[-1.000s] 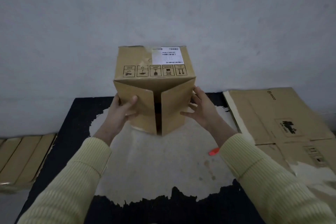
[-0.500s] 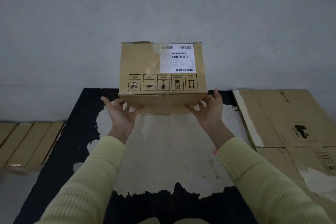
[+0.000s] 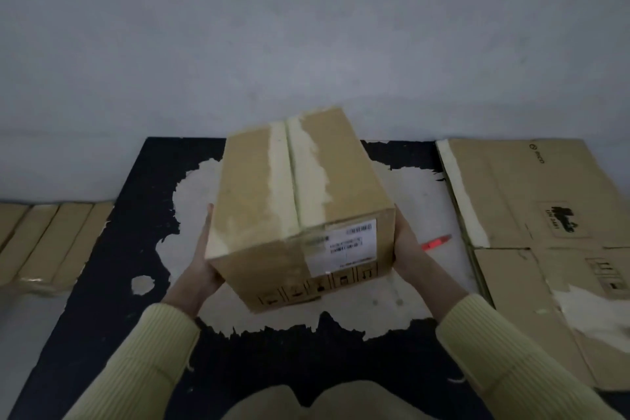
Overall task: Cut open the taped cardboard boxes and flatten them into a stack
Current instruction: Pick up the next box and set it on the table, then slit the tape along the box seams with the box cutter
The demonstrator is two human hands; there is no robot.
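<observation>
Closest to us, two yellow sleeves reach forward, and both hands are on the box [image 3: 300, 215]. The left hand [image 3: 201, 269] lies flat against its left side with the fingers straight. The right hand [image 3: 407, 249] presses its palm on the right side, and what we see of its fingers looks flat too. So we've got a clamp between two palms, no curl round an edge. The box sits over the worn pale patch of the black mat [image 3: 102, 283], tipped so the label face looks at us. We can't tell whether its near bottom edge touches down. Now the key bit: the top seam [image 3: 289, 174] runs straight away from us toward the wall, along the box's long axis, with a pale strip down it. The red cutter [image 3: 436, 243] lies on the mat just beside the right hand, pointing right, so we judge the right hand the one to grab it while the left steadies. A pull along that seam has free mat ahead. Right of the cutter lies flattened cardboard [image 3: 531, 215], its edge close by. Well off to the left sits a low stack [image 3: 44, 242]. Beyond the mat stands the grey wall [image 3: 306, 44].
</observation>
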